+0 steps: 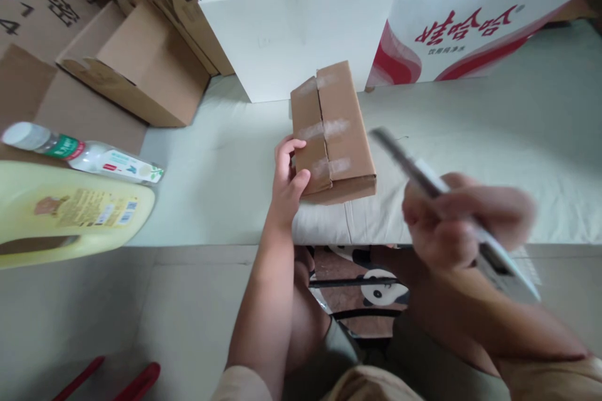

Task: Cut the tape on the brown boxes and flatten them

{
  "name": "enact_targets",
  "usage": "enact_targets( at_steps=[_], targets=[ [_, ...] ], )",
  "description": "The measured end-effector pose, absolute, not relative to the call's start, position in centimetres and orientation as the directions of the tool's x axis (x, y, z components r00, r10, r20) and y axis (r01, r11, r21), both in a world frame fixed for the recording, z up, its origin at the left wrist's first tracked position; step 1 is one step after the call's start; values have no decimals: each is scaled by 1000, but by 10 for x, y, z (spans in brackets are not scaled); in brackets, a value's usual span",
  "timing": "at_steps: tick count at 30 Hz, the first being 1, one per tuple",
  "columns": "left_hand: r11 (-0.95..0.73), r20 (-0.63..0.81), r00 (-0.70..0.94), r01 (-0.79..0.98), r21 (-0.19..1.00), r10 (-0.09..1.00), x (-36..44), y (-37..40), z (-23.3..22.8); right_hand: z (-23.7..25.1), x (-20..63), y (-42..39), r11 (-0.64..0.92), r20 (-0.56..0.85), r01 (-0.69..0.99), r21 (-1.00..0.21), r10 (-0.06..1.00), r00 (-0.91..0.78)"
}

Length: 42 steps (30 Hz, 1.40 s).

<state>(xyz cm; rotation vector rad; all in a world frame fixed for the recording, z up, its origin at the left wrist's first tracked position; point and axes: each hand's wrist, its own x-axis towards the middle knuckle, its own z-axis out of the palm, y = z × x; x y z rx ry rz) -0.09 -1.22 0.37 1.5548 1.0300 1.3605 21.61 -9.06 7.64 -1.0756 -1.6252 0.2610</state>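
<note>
A small brown cardboard box (345,122) rests on the pale green cloth surface, its top seam crossed by several strips of whitish tape or tape marks. My left hand (289,178) grips the near left edge of this box, thumb on top and fingers along the side. To the right and apart from the box, my right hand (458,219) is raised and smeared by motion. Its fingers are closed around a box cutter (501,263) with a white handle, whose grey blade points up and left toward the box. Finer details of the cutter are blurred.
White cartons (301,31), one with red print (461,37), stand behind the box. At left are open brown cartons (136,62), a clear bottle (101,160) and a yellow jug (89,207). The cloth-covered surface (211,200) ends just before my legs.
</note>
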Motion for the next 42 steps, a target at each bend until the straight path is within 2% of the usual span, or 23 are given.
enact_targets(
  at_steps=[2,4,8,11,13,18,22,25,27,31,33,36,39,42],
  targets=[
    [-341,337,86,42,939,938,-3,-8,0,74,224,-79,511,709,557,-655,671,218],
    [-346,343,86,11,938,935,-5,-5,-2,73,235,-64,341,623,673,-656,748,229],
    [-304,306,69,-37,952,949,-5,-3,-4,60,260,-40,129,282,857,-499,959,19],
    [-231,233,38,-40,972,972,-3,-2,-4,42,275,-32,-8,14,939,-343,1000,13],
    [-182,183,23,-63,981,983,-2,-1,-3,31,282,-29,-47,-91,960,-276,996,22],
    [-83,79,-49,-81,993,996,-4,0,3,18,284,-27,-78,-207,977,-201,978,35],
    [14,-26,-157,-82,997,987,-8,2,10,17,280,-27,-33,-181,983,-180,983,-1],
    [134,-143,-237,-52,990,961,-9,4,10,16,277,-26,94,-171,967,-235,976,-136],
    [183,-194,-246,-69,981,950,-10,6,7,15,276,-25,184,-135,923,-337,961,-241],
    [145,-172,-231,-131,981,958,-13,8,-2,17,271,-27,347,122,688,-637,927,-355],
    [104,-128,-221,-117,988,967,-15,8,-5,16,267,-29,357,213,534,-767,926,-312],
    [93,-108,-167,-90,992,980,-16,6,-3,12,260,-32,278,220,363,-889,956,-194],
    [115,-123,-110,-74,991,986,-16,4,-1,6,256,-33,189,178,270,-944,982,-66],
    [153,-152,14,-90,984,988,-15,0,0,0,256,-30,147,163,251,-957,986,43]
  ],
)
